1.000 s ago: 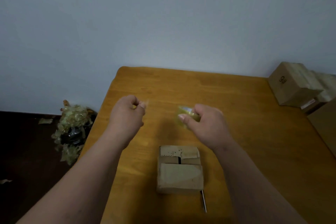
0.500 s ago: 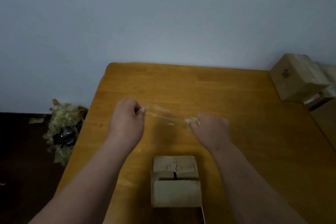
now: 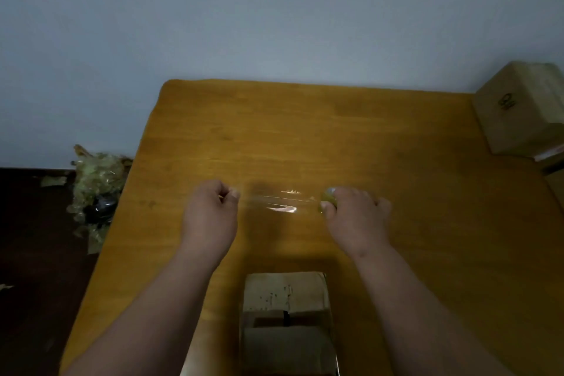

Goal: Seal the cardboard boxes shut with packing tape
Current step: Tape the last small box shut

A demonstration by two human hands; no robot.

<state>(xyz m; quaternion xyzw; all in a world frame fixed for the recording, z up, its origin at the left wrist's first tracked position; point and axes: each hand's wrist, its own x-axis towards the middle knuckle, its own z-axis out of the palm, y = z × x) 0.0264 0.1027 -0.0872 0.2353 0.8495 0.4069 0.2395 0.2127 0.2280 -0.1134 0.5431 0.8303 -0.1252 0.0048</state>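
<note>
Hands (image 3: 210, 217) (image 3: 355, 217) have drawn apart; tape strip (image 3: 280, 203) seemingly longer.

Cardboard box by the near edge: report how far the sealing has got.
Done: nothing on the cardboard box; its flaps show a dark gap and no tape across them. In hand: a clear tape strip stretched between the left hand, pinching its end, and the right hand, gripping the tape roll. Left: lay the strip over the seam.

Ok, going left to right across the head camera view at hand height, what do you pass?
Crumpled tape scraps on the floor → left hand → stretched clear tape strip → tape roll → right hand.
</note>
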